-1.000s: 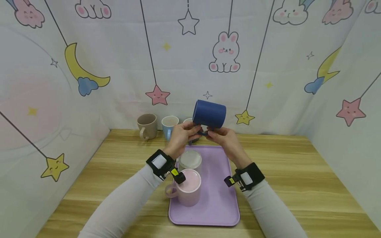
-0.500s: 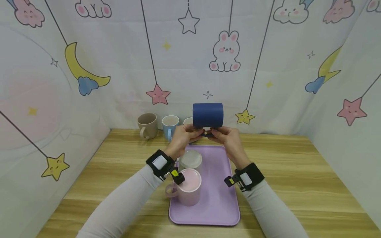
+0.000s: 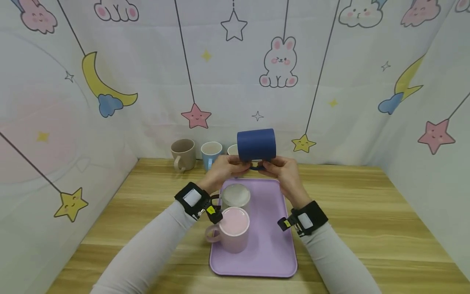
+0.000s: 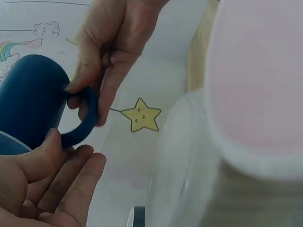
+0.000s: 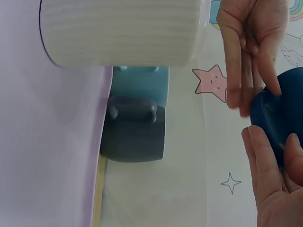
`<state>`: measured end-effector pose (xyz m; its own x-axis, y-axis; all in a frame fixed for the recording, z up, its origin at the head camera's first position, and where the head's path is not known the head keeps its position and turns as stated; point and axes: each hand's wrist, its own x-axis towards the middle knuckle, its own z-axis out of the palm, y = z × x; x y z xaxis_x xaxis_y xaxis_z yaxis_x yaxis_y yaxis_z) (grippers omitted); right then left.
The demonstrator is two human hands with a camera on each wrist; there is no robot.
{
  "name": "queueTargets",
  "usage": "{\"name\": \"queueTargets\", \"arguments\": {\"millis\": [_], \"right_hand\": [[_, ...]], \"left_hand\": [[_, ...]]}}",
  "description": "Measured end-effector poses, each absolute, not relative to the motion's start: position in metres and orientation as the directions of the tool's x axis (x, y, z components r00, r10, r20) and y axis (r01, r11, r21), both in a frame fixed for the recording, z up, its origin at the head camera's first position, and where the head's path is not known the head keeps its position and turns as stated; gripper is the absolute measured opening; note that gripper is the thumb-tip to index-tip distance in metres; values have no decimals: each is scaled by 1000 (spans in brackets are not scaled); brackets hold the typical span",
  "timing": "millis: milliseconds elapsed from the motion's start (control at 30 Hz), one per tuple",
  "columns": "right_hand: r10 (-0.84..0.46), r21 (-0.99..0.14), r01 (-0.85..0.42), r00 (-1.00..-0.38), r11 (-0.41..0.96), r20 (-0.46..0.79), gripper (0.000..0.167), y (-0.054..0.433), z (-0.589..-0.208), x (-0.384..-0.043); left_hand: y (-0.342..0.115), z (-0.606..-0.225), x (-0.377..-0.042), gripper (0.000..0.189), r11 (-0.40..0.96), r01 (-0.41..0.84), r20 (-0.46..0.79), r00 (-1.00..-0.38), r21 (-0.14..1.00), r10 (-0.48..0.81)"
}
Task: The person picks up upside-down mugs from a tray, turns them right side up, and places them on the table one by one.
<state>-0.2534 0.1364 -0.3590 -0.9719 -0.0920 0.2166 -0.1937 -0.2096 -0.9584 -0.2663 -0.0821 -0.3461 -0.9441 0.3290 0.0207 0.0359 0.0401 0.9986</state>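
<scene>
A dark blue mug (image 3: 256, 145) is held up on its side above the far end of the lilac tray (image 3: 271, 249), its handle pointing down. My right hand (image 3: 288, 175) pinches the handle; the left wrist view shows its thumb and fingers around the handle's upper part. My left hand (image 3: 222, 169) has its thumb on the handle's other end near the body, with the outer fingers extended behind it. On the tray's left side, a pink mug (image 3: 235, 230) and a cream mug (image 3: 236, 196) stand upside down.
Along the back of the wooden table (image 3: 338, 192) stand a beige mug (image 3: 183, 154), a light blue mug (image 3: 211, 152) and a dark grey mug (image 5: 135, 135), the last partly hidden by my left hand in the head view. Printed white cloth encloses the table behind and at both sides.
The blue mug has turned from sloping down to the right, through level, to its right end slightly raised. My left wrist has shifted a little left, while my right forearm stays nearly in place.
</scene>
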Motion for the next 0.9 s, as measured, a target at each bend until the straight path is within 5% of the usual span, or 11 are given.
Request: {"name": "queueTargets", "arguments": {"millis": [267,900], "right_hand": [[-102,-964,-224,-966,-145,239,26,155,-358,-252],[-83,-963,-245,-964,-112,254,32,165,-359,-255]], "left_hand": [[-120,-344,-275,38,119,70,15,-912,990,411],[-164,-407,-275,32,425,56,-79,-952,903,294]]}}
